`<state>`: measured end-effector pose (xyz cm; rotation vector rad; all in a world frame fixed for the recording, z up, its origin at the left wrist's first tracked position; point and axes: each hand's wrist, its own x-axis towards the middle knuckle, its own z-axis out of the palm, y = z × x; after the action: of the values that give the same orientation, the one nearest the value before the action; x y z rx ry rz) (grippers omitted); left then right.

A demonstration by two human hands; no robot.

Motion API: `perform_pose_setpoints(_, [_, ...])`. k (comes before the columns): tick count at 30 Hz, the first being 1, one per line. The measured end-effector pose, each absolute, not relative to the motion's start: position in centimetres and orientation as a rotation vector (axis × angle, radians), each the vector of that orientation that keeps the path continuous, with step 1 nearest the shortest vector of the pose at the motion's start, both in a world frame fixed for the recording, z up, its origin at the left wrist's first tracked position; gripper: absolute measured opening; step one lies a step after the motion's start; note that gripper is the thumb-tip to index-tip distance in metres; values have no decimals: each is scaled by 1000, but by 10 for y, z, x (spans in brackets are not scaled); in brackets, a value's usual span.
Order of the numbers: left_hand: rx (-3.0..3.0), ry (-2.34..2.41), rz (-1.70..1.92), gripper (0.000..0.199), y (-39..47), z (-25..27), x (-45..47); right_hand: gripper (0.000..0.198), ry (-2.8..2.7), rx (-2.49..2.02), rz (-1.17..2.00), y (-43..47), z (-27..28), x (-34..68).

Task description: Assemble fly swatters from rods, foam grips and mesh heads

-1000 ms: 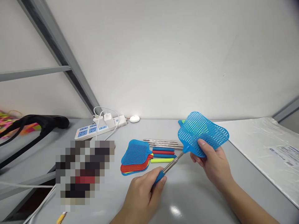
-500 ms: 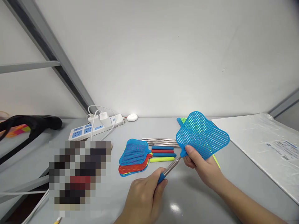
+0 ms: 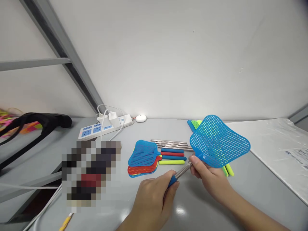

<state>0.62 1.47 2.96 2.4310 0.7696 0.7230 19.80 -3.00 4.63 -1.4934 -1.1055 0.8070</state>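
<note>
At swatter neck (image 3: 197,153), right hand (image 3: 210,175) (earlier on mesh (image 3: 221,141))

The right hand (image 3: 211,179), a second ago on the blue swatter head (image 3: 220,141)'s mesh, now grips its neck, nearer the left hand (image 3: 155,197); green handles (image 3: 230,169) show beyond.

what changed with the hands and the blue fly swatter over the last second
The right hand moved its grip from the blue mesh head down to its neck, by the metal rod. The left hand still grips the blue handle; the stacked swatter heads and loose metal rods stayed put.
</note>
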Motion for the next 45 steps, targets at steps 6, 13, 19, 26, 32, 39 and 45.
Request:
perform_pose_setpoints(6, [2485, 826, 618, 21, 11, 31, 7, 51, -1137, -1514, 673, -31, 47, 195])
perform_pose_setpoints(13, [2817, 893, 970, 25, 6, 32, 8, 48, -1035, -1464, 839, -37, 41, 188])
perform_pose_setpoints(19, [2980, 953, 952, 24, -10, 49, 9, 46, -936, -1457, 888, -50, 37, 163])
perform_pose_setpoints(26, [3074, 942, 861, 7, -18, 73, 4, 48, -960, -1425, 705, -56, 58, 148])
perform_pose_setpoints(32, [3024, 1200, 633, 22, -2, 122, -21, 51, -750, -1169, 713, -41, 91, 187])
perform_pose_setpoints(39, [2935, 1236, 1164, 14, 0, 161, -19, 46, -613, -958, 557, -57, 132, 204])
perform_pose_setpoints(45, [1910, 597, 2403, 6, -49, 87, 27, 45, -407, -828, 598, -74, 103, 185])
